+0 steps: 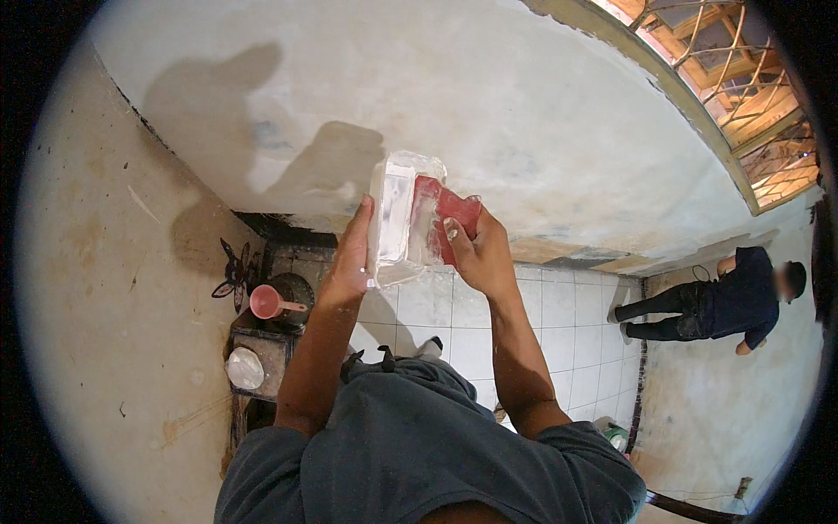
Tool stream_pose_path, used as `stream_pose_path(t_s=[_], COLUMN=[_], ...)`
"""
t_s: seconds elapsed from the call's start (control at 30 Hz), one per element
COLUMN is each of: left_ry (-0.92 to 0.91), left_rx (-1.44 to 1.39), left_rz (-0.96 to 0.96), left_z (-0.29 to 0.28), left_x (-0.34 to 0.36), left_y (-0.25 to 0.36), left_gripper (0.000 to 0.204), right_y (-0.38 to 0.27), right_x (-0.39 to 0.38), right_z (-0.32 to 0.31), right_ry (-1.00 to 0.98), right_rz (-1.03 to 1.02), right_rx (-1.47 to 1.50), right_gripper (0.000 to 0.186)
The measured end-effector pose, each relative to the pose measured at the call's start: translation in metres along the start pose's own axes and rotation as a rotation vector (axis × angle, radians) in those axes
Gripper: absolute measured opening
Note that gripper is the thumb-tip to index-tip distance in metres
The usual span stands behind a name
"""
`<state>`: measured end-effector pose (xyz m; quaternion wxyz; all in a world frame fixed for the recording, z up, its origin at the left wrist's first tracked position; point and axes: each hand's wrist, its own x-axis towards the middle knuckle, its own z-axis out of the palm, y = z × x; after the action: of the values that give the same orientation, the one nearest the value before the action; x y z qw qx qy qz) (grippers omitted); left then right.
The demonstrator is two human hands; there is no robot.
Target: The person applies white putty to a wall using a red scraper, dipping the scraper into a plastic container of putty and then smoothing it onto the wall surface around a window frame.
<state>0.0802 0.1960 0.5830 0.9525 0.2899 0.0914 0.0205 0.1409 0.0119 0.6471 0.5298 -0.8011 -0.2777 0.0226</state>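
Head view: left hand gripping white plaster-caked hawk board by its left edge, fingers wrapped tight, held raised close to plastered wall. Right hand clamped on red trowel, blade pressed against board face. Below left: pink scoop on dark bucket, white lid on box. White tiled floor underneath. Another person crouched far right by wall, well apart. Window grille upper right.
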Motion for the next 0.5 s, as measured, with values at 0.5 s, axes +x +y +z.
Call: stream_pose_path(t_s=[0.5], left_ry=[-0.073], left_rx=[-0.083], left_rz=[0.058], left_z=[0.005], left_x=[0.000], left_y=[0.006], left_gripper=[0.053], right_y=[0.003], right_x=[-0.017], right_z=[0.002], right_ry=[0.182], right_rz=[0.039], right_rx=[0.101], right_gripper=[0.023])
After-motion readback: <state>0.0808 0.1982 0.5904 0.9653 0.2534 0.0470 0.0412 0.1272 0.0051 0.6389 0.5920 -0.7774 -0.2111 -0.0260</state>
